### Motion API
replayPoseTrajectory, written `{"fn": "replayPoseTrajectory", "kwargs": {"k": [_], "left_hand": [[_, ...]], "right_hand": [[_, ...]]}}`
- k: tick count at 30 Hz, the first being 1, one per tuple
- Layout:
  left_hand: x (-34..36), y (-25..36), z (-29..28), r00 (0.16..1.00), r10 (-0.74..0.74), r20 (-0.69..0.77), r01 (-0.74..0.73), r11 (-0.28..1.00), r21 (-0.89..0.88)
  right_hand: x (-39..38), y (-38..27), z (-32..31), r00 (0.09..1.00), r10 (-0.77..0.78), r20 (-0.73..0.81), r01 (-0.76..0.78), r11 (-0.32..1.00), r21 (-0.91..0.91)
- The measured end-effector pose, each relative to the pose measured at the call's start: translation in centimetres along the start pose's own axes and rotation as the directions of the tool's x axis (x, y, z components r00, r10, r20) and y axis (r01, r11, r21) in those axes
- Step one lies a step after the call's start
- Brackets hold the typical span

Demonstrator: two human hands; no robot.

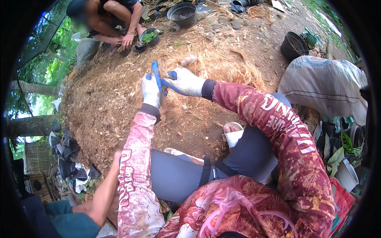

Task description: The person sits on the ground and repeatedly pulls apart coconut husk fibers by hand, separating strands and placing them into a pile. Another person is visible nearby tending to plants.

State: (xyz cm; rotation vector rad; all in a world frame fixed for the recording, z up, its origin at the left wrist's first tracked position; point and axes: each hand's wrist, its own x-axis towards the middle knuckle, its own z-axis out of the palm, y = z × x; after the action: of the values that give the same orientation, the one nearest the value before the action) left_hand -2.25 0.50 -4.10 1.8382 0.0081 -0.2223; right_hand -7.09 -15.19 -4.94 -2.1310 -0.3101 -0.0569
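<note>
Both my hands wear white knit gloves with blue-coated palms and dark cuffs. My left hand (152,85) is raised above the ground with its fingers stretched upward. Against its palm side, my right hand (184,82) brings its extended fingers, the thumb standing apart from them. No held object shows in either hand, though the spot where the gloves meet is partly hidden. Behind and below them spreads loose tan plant fibre (238,73). A pale greyish lump (188,60) lies on it, just beyond my right hand.
Across the heap of brown chips (91,107), another person crouches, hands beside a pot of green seedlings (149,37). Black pots (181,15) stand at the back, another (294,45) at the right near a white woven sack (323,85). Someone's bare leg (105,190) is at lower left.
</note>
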Motion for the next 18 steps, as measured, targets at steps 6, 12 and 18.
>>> {"fn": "replayPoseTrajectory", "kwargs": {"k": [6, 12, 18], "left_hand": [[5.1, -0.4, -3.4, 0.844, 0.487, -0.224, -0.425, 0.863, 0.272], [9.0, -0.8, -16.8, 0.938, -0.025, -0.345, -0.046, 0.979, -0.197], [8.5, -1.3, -14.4, 0.946, 0.075, 0.315, 0.158, 0.741, -0.652]], "right_hand": [[-0.4, -2.0, -1.1, 0.999, 0.045, 0.016, -0.047, 0.959, 0.278], [-3.2, 2.0, -11.1, 0.936, 0.305, 0.174, -0.341, 0.906, 0.250], [-2.7, 7.4, -13.1, 0.733, 0.640, 0.229, -0.109, 0.443, -0.890]]}}
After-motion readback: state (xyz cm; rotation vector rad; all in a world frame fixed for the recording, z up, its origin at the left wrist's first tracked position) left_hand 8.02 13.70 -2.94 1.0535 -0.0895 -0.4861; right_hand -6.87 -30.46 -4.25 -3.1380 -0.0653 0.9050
